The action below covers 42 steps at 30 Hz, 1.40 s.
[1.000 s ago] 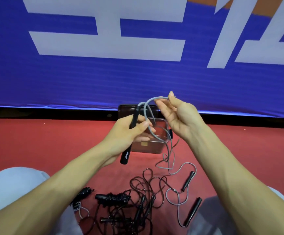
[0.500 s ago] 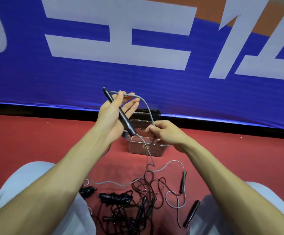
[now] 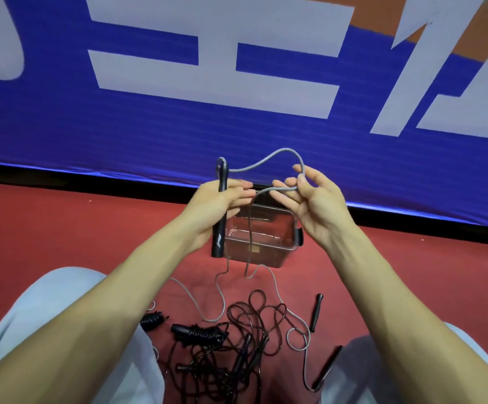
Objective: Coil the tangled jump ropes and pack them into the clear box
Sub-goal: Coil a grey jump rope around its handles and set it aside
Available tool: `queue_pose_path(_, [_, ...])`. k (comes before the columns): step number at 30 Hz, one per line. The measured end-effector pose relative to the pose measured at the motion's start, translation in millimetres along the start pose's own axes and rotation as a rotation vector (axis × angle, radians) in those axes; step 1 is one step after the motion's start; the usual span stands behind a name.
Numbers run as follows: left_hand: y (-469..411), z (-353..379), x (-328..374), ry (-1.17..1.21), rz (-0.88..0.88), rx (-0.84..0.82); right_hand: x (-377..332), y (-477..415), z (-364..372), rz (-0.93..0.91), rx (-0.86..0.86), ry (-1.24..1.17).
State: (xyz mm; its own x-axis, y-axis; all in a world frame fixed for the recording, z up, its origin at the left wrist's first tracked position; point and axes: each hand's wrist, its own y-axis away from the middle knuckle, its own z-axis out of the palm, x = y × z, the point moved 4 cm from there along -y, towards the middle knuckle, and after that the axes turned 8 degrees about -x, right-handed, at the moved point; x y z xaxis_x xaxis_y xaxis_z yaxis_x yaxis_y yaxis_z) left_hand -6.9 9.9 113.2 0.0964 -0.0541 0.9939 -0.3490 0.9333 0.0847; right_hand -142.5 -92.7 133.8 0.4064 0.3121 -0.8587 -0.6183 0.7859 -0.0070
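The thin grey jump rope (image 3: 283,150) is up in the air between the two hands, above the clear plastic box (image 3: 277,253), with its long tail hanging down to the red floor (image 3: 62,243). The left hand (image 3: 207,211) is wrapped round the rope's slim black plastic handle (image 3: 219,237), held nearly upright. The right hand (image 3: 315,208) pinches a bend of the cord at its fingertips, the other fingers loosely spread.

The cord looks light and limp but a little springy — it arches between the hands and is likely to uncoil if let go. The rigid handle is the sure place to hold; each new turn is best laid against it and trapped under the thumb. The smooth cord may slip through a light pinch.

The tail runs into the tangle of thin black ropes (image 3: 251,319) on the floor, so it could snag when pulled. Beside the tangle lie a wound black rope bundle (image 3: 196,330), a smaller black coil (image 3: 151,320) and two loose black handles (image 3: 315,312) (image 3: 327,365). The box stands open on the floor; whether it holds anything yet is hard to tell.

The floor looks flat and matt. Behind it rises a blue banner with large white characters (image 3: 213,91) — the person's knees in pale trousers (image 3: 47,310) frame the near edge.
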Motion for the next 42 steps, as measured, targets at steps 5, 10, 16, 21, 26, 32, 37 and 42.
queue_pose_path(5, [2.3, 12.6, -4.0, -0.167, 0.026, -0.088, -3.1, -2.9, -4.0, 0.018, 0.007, -0.293])
queue_pose_path(10, [5.7, 12.3, -2.6, -0.015, 0.081, 0.021, 0.5, -0.6, -4.4, 0.023, 0.006, -0.19])
queue_pose_path(16, [1.9, 3.4, 12.9, 0.444, 0.145, 0.089, 30.3, -0.3, 6.2, 0.209, -0.174, 0.556])
queue_pose_path(21, [-0.1, -15.1, 20.6, 0.631, 0.182, 0.188, 53.0, 10.5, 17.8, 0.355, -0.381, 0.832])
queue_pose_path(26, [-3.2, -34.1, 10.8, 0.556, 0.144, 0.363, 62.2, 24.8, 20.8, 0.505, -0.684, 0.74])
queue_pose_path(32, [-3.3, -29.4, 10.6, 0.555, 0.119, 0.297, 47.2, 15.9, 23.6, 0.262, -0.483, 0.613])
queue_pose_path(37, [0.1, -5.1, 1.7, 0.219, -0.043, 0.105, 15.1, 6.6, 12.5, 0.021, -0.241, 0.381])
queue_pose_path(42, [9.6, 24.0, -13.8, -0.118, -0.191, -0.19, -0.4, 2.9, -2.3, -0.052, -0.061, 0.147])
